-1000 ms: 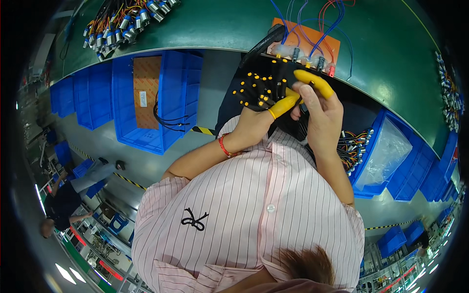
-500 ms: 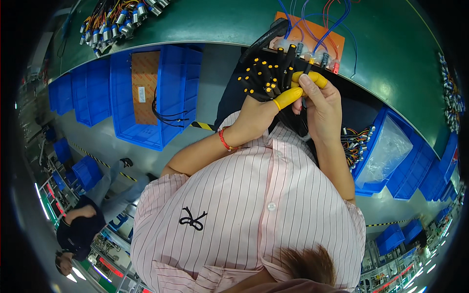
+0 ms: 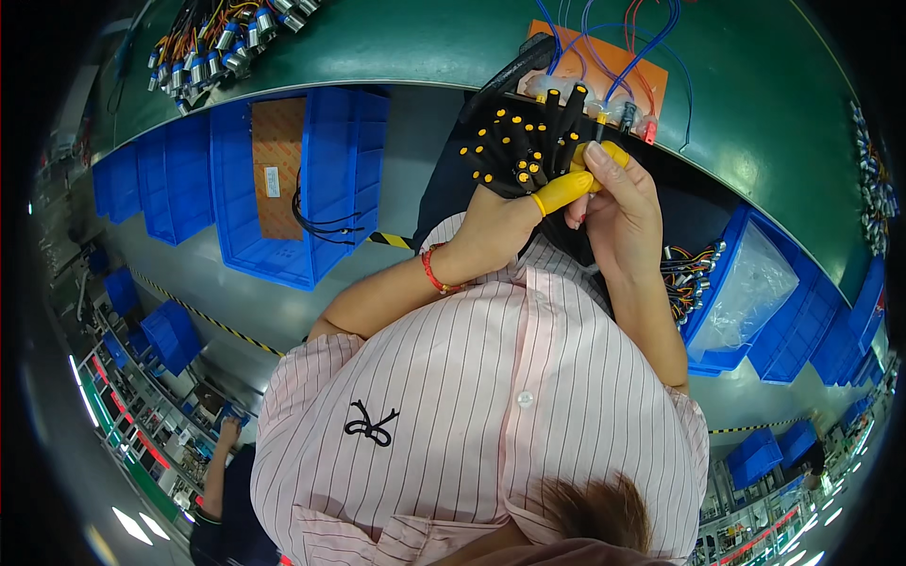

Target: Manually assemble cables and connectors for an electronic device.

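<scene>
My left hand point(image 3: 510, 217), a yellow finger cot on its thumb, is closed round a bundle of black cables point(image 3: 514, 141) whose yellow round ends face up and away from me. Close beside it, my right hand point(image 3: 623, 198) pinches one black cable point(image 3: 600, 132) with thumb and a yellow-covered finger. That cable's upper end meets a yellow connector at the edge of an orange board point(image 3: 642, 80). Blue, red and purple wires rise from the board, and blobs of clear glue sit along its near edge. The cables' lower parts are hidden by my hands.
The green bench point(image 3: 396, 47) curves across the top, with a heap of metal-ended connectors point(image 3: 226, 47) at its left. Blue bins point(image 3: 349, 189) hang below its edge. A bin at right holds a clear plastic bag point(image 3: 755, 292). Another person point(image 3: 226, 500) is behind at lower left.
Both hands stay at the board; the bundle's cables have shifted slightly and one stands out a little further right. The person at lower left has moved closer to my side.
</scene>
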{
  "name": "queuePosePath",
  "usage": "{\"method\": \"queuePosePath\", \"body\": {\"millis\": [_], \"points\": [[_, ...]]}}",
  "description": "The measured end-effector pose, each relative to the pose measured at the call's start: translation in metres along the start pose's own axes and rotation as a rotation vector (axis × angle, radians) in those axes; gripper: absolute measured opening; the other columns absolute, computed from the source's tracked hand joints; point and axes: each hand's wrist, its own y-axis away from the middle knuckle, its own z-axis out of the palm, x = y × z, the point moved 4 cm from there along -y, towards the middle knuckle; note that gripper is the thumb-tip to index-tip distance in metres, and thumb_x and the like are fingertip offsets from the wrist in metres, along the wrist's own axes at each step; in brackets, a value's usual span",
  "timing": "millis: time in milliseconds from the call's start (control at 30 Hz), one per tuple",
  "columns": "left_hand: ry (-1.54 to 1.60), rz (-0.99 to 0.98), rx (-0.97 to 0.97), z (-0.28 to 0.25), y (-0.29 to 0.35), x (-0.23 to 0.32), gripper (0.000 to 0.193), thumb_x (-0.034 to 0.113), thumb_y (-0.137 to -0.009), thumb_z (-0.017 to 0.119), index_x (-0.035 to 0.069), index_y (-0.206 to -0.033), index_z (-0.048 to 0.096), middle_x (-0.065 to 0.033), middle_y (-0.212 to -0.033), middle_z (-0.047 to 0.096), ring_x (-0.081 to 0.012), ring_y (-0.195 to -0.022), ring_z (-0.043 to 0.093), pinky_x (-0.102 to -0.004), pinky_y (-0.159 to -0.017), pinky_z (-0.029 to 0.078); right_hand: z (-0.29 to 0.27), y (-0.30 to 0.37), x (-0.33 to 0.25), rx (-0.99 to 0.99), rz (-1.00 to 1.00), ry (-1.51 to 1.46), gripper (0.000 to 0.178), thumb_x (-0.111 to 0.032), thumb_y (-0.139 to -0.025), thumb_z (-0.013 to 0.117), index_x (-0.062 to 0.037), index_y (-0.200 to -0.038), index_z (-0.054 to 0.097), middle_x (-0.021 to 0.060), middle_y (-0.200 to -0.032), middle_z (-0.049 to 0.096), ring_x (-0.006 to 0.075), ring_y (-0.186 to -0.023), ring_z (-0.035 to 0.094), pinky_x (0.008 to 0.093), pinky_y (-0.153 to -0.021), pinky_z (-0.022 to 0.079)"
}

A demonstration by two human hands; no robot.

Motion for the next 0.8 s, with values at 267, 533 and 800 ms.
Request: {"method": "queuePosePath", "body": {"millis": [267, 533, 800], "points": [[0.08, -0.052, -0.022, 0.002, -0.003, -0.002, 0.011, 0.01, -0.092, 0.062, 0.002, -0.099, 0.064, -0.0012, -0.077, 0.061, -0.008, -0.067, 0.056, -0.0238, -0.06, 0.046, 0.0, 0.001, 0.0, 0.0, 0.052, -0.019, 0.022, -0.02, -0.094, 0.059, 0.0015, -0.096, 0.063, 0.0089, -0.076, 0.065, 0.0153, -0.056, 0.06, 0.0265, -0.056, 0.044], [0.216, -0.018, -0.008, 0.006, -0.012, -0.009, 0.008, 0.005, -0.093, 0.057, -0.001, -0.093, 0.062, -0.003, -0.076, 0.057, -0.0095, -0.067, 0.051, -0.0242, -0.063, 0.041, -0.003, -0.011, 0.0, -0.086, -0.006, -0.005, 0.023, -0.02, -0.095, 0.058, 0.0019, -0.096, 0.063, 0.0088, -0.073, 0.065, 0.0149, -0.056, 0.06, 0.0261, -0.055, 0.044], [0.202, 0.041, 0.013, 0.012, -0.013, 0.001, 0.004, 0.006, -0.092, 0.058, 0.002, -0.094, 0.06, -0.0022, -0.073, 0.057, -0.0096, -0.063, 0.054, -0.025, -0.058, 0.045, 0.004, -0.004, -0.004, -0.009, -0.084, 0.078, 0.026, -0.026, -0.098, 0.056, -0.0001, -0.096, 0.059, 0.0052, -0.075, 0.06, 0.0113, -0.056, 0.057, 0.027, -0.052, 0.048]]}}
